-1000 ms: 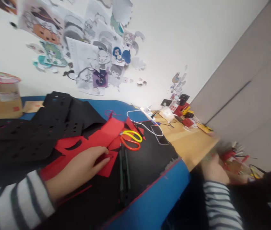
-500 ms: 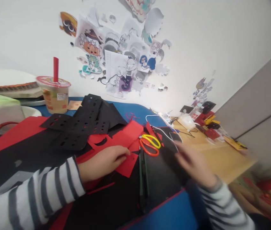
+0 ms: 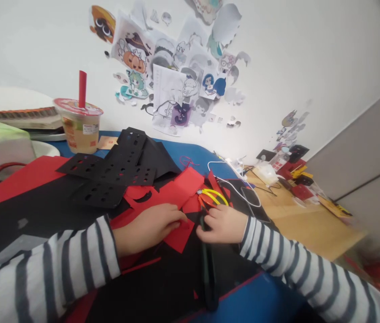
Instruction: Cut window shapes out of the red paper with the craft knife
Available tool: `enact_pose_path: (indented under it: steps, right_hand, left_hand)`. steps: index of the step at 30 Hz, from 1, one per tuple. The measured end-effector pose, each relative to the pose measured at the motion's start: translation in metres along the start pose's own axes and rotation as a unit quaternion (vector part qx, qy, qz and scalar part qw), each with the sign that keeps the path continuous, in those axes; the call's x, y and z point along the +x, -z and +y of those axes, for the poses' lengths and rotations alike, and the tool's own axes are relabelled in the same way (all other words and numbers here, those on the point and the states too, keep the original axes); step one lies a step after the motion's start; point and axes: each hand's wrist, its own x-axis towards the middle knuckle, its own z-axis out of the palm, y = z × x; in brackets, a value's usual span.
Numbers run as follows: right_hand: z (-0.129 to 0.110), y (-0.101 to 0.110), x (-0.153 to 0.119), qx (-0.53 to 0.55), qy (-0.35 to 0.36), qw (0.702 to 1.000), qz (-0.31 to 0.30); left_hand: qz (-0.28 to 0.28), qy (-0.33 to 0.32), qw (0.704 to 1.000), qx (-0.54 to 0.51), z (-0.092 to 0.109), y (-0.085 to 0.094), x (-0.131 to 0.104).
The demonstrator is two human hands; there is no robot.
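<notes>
My left hand (image 3: 151, 226) is closed on a piece of red paper (image 3: 181, 237), thumb and index finger near its upper edge. Just right of it, my right hand (image 3: 225, 224) has its fingers closed around the upper end of a long, dark-handled tool (image 3: 208, 278); its exact kind is hard to make out. Scissors with yellow and orange handles (image 3: 216, 196) lie right behind my right hand, partly covered by it. More red paper (image 3: 190, 181) lies cut and overlapping behind my left hand. A black cut-out cross-shaped sheet (image 3: 112, 170) with punched holes is farther back.
A lidded drink cup (image 3: 82, 132) with a red straw stands at the back left. A white cable (image 3: 240, 184) and a phone (image 3: 255, 202) lie to the right. Beyond is a wooden table (image 3: 297, 220) with boxes. Paper drawings (image 3: 169, 96) cover the wall.
My right hand has moved left from beside the phone and has closed on the upper end of the dark tool. My left hand has stayed on the red paper.
</notes>
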Motion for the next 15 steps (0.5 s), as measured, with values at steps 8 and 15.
enact_pose_path:
  steps: [8,15]
  right_hand:
    - [0.0,0.008,0.026,0.309,-0.16,0.911,0.22]
    - [-0.006,-0.038,0.038,0.543,-0.183,0.804,0.158]
  left_hand:
    - [-0.005,0.0,1.0,0.023,0.0,-0.001,0.0]
    - [-0.011,0.012,0.998,0.057,0.003,-0.003,0.0]
